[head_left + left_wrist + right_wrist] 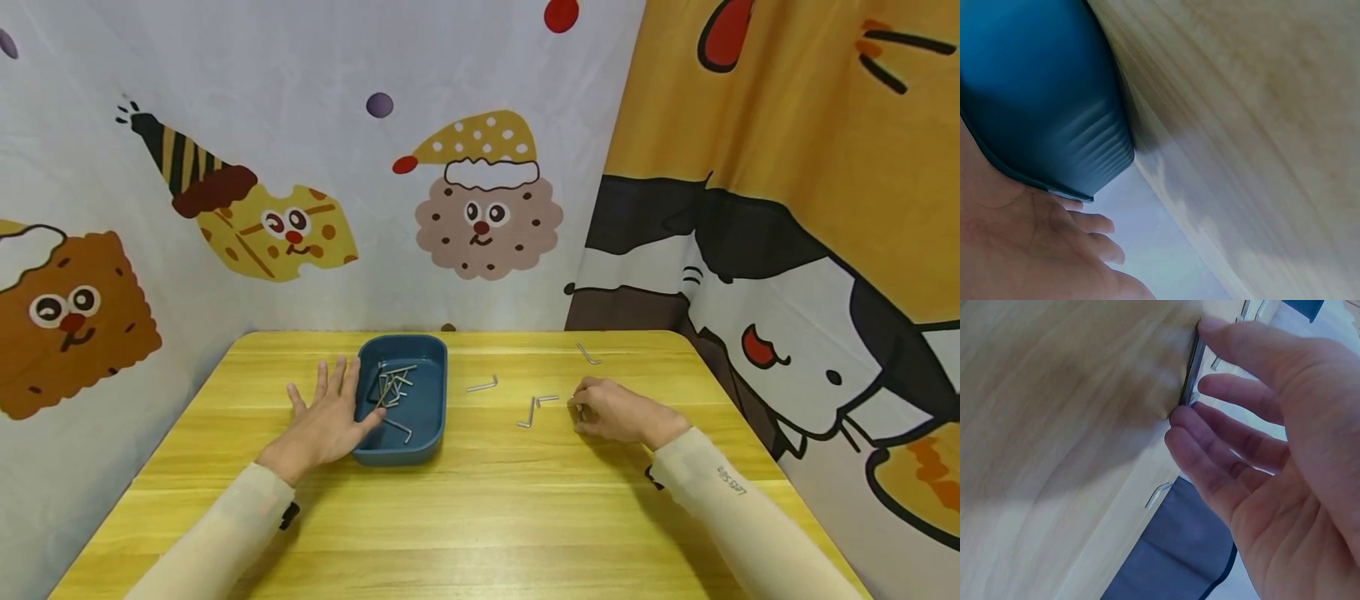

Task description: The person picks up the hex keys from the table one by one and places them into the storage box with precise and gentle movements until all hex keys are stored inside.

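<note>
My left hand lies against the left side of a blue plastic bin, fingers straight and spread, thumb over the rim. Inside the bin is a loose pile of small L-shaped hex keys, partly behind the thumb. In the left wrist view the palm is right at the bin's rim. At the right of the table, my right hand bends over the surface. The right wrist view shows it pinching a dark hex key between thumb and fingertips, close over the wood.
Several more hex keys lie on the wooden table: one hex key right of the bin, a pair left of my right hand, and another hex key near the back edge. A printed curtain hangs behind the table.
</note>
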The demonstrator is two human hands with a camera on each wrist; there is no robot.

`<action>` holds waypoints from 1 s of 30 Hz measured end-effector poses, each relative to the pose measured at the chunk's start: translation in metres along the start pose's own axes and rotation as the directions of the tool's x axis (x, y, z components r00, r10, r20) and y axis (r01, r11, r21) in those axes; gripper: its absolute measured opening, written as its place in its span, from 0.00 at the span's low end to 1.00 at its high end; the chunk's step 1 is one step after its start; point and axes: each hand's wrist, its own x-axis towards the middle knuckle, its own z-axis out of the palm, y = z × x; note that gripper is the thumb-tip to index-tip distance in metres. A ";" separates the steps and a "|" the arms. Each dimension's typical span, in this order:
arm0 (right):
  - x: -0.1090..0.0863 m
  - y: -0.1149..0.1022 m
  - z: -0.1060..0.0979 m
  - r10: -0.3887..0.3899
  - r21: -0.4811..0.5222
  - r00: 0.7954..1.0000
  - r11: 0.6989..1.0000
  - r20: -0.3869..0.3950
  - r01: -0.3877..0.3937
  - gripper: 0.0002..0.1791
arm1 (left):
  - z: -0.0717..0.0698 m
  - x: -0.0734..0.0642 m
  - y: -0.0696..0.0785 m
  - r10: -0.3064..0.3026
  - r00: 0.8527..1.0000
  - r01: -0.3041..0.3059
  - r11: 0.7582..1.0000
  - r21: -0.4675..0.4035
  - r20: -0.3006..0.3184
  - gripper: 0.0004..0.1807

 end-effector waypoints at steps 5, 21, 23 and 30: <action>0.001 -0.004 0.003 -0.010 -0.020 1.000 1.000 -0.030 0.009 0.13 | 0.001 -0.002 0.000 0.000 1.000 0.000 1.000 0.003 -0.003 0.61; 0.003 -0.011 0.003 0.117 0.015 0.993 0.993 0.011 -0.117 0.30 | 0.003 0.000 0.000 0.000 1.000 0.001 0.999 0.040 -0.026 0.60; 0.003 -0.012 0.004 0.120 0.015 0.993 0.993 0.005 -0.120 0.31 | 0.003 0.001 0.000 0.001 0.999 0.000 0.999 0.046 -0.034 0.59; 0.003 -0.012 0.005 0.103 -0.009 0.995 0.995 -0.013 -0.103 0.29 | 0.001 0.001 0.002 -0.003 0.999 0.007 0.998 0.070 -0.046 0.59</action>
